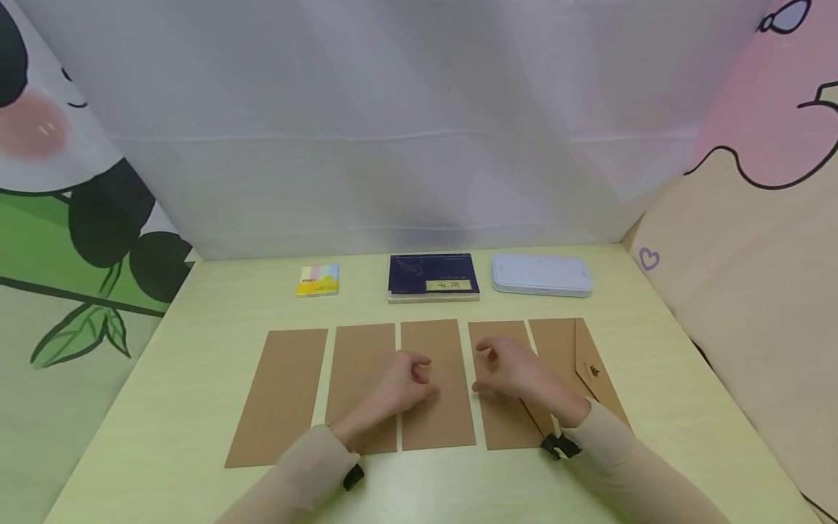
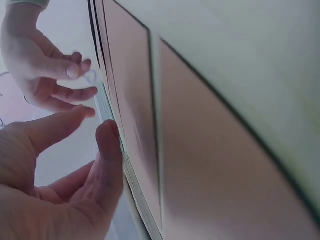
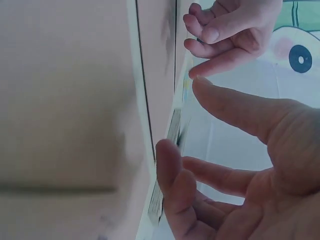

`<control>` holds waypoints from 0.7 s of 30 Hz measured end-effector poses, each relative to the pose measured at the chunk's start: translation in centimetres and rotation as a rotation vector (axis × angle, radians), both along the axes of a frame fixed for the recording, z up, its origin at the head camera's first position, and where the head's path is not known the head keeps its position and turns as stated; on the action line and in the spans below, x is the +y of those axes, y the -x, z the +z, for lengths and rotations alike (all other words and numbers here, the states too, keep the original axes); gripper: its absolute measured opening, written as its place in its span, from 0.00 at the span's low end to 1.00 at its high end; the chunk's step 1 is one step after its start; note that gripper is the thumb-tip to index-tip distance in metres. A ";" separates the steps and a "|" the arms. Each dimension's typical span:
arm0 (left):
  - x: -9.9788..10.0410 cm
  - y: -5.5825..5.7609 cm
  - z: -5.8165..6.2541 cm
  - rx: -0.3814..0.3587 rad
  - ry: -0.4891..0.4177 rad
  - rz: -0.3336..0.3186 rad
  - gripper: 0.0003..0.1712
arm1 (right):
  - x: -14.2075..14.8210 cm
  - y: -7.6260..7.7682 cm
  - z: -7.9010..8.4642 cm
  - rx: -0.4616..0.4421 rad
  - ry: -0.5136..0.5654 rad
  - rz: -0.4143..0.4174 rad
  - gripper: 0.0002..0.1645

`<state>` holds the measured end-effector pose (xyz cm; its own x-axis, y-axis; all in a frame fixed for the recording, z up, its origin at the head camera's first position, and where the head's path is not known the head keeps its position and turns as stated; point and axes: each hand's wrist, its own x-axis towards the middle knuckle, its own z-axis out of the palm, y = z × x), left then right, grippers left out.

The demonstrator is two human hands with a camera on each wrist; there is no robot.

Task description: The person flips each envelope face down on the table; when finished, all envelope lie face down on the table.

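Observation:
Several brown kraft-paper envelopes lie side by side in a row. Over the middle envelope (image 1: 437, 422) hovers my left hand (image 1: 399, 384), its thumb and fingers loosely bent with a gap between them. My right hand (image 1: 517, 372) is above the envelope right of the middle (image 1: 487, 429), fingers also loosely bent. The far-right envelope (image 1: 556, 338) shows a pointed flap with a small dark crown print. In the left wrist view, the thumb and fingers of the left hand (image 2: 65, 185) stand apart with nothing between them. The right wrist view shows the right hand (image 3: 235, 185) likewise holding nothing.
Behind the row are a pad of coloured sticky notes (image 1: 318, 280), a dark blue book (image 1: 419, 273) and a pale blue case (image 1: 542, 275). A white cloth wall (image 1: 406, 182) closes the back of the light wooden table (image 1: 164, 407), with printed panels on both sides.

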<state>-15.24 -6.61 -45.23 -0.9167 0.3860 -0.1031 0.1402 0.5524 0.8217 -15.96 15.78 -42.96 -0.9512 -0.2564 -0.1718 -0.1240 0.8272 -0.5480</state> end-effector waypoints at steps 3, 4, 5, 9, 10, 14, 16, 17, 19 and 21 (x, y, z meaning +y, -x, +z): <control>1.6 0.0 0.0 0.050 -0.024 -0.040 0.30 | 1.3 0.0 0.0 0.003 0.009 -0.022 0.37; 2.1 0.0 0.0 0.057 -0.036 -0.054 0.31 | 1.7 0.0 -0.1 -0.005 0.014 -0.035 0.38; 2.6 0.0 0.0 0.072 -0.036 -0.066 0.31 | 2.1 0.0 -0.1 -0.010 0.010 -0.047 0.39; 4.2 0.0 0.4 0.090 -0.005 -0.094 0.33 | 3.5 0.0 -0.4 -0.061 -0.009 -0.097 0.43; 4.5 0.0 0.5 0.093 0.025 -0.097 0.32 | 3.9 0.0 -0.4 -0.069 -0.021 -0.105 0.44; 5.4 0.0 0.7 0.108 0.151 -0.117 0.30 | 5.0 0.0 -0.7 -0.075 -0.046 -0.117 0.46; 5.8 0.0 0.6 0.097 0.191 -0.131 0.29 | 5.4 -0.1 -0.8 -0.080 -0.044 -0.121 0.46; 5.9 0.0 0.5 0.094 0.208 -0.137 0.26 | 5.6 -0.1 -0.8 -0.085 -0.042 -0.126 0.45; 6.2 -0.1 0.3 0.085 0.229 -0.147 0.20 | 6.0 -0.3 -0.8 -0.095 -0.038 -0.138 0.45; 6.6 -0.1 0.0 0.077 0.246 -0.156 0.16 | 6.3 -0.4 -0.9 -0.101 -0.040 -0.140 0.44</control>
<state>-15.18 -0.04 -45.19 -0.8570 0.4949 -0.1435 0.2957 0.7003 0.6497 -15.60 22.05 -43.83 -0.9544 -0.1137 -0.2759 0.0480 0.8539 -0.5182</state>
